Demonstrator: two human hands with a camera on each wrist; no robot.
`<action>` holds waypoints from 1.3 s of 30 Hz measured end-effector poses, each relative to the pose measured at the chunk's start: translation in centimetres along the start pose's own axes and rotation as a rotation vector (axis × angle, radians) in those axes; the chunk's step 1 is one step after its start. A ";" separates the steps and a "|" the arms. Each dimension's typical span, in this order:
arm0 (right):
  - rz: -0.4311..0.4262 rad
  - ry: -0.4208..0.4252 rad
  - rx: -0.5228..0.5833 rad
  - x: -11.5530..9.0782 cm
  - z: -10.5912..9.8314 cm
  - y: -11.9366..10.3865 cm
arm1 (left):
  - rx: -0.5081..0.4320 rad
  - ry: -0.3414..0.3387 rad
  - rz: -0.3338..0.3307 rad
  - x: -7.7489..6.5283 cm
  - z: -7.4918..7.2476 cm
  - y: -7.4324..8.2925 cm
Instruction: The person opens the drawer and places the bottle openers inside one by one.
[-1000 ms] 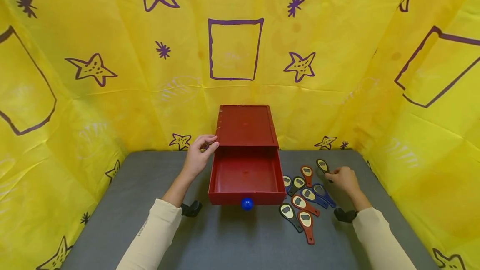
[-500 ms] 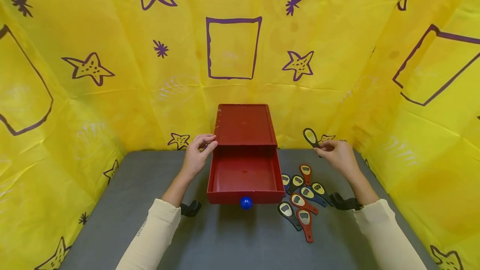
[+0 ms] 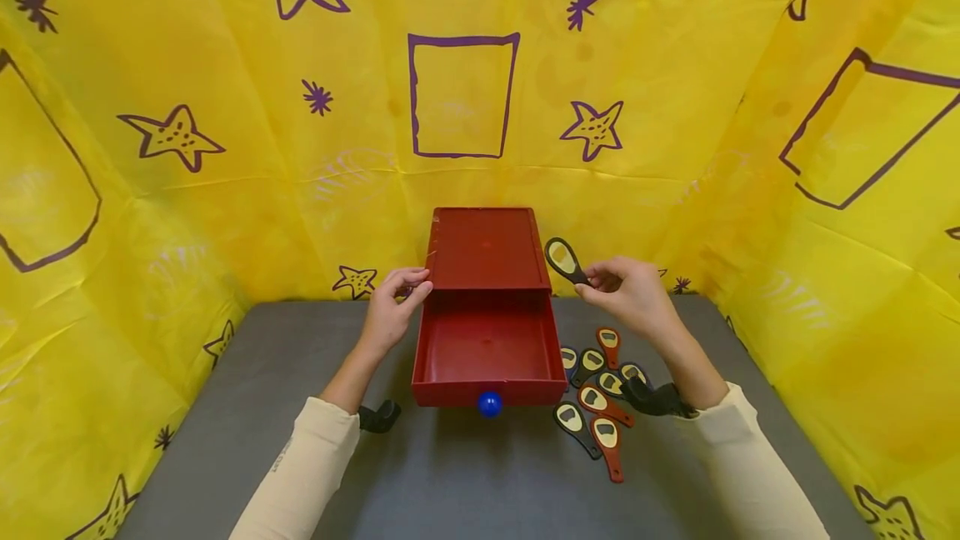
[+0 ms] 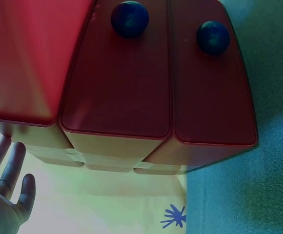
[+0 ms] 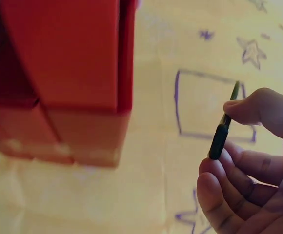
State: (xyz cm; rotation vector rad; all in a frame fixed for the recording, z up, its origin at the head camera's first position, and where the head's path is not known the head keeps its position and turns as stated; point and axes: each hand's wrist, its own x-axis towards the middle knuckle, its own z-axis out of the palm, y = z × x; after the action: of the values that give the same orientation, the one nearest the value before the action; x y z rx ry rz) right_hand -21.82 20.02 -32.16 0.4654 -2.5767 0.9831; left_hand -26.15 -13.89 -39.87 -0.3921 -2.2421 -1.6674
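Note:
My right hand (image 3: 633,294) pinches a black bottle opener (image 3: 562,260) by its handle, between thumb and fingers. The opener's oval head points up and left, at the right side of the red drawer unit (image 3: 487,248). In the right wrist view the black opener (image 5: 219,139) shows edge-on. My left hand (image 3: 390,311) rests at the unit's upper left side, fingertips at its edge; in the left wrist view the left hand (image 4: 7,190) has fairly straight fingers. The unit's top drawer (image 3: 450,394) is pulled out, its red floor showing, with a blue round knob (image 3: 490,404) in front.
Several red, black and blue bottle openers, such as a red opener (image 3: 606,440), lie on the grey tabletop (image 3: 480,490) right of the drawer. Lower drawers with blue knobs (image 4: 213,37) are closed. A yellow patterned cloth (image 3: 465,98) surrounds the table.
My right hand has lifted the black bottle opener off the table and carried it left toward the drawer unit. The left hand stays at the unit's side.

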 end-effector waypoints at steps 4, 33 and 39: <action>-0.065 -0.054 0.022 0.3 1.2 -1.9 | -0.005 0.023 0.015 0.3 0.1 -1.7; -0.080 -0.453 -0.118 0.4 9.4 -7.7 | 0.020 0.006 0.015 0.5 0.1 -2.2; -0.060 -0.518 -0.132 0.5 10.2 -7.6 | 0.010 0.003 0.022 -0.1 -0.1 -0.2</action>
State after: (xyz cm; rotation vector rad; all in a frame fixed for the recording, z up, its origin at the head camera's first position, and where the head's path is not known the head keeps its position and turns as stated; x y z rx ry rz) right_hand -21.12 7.55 -34.80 0.8496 -3.0315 0.7368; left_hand -26.14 -14.00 -40.11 -0.4101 -2.2353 -1.6442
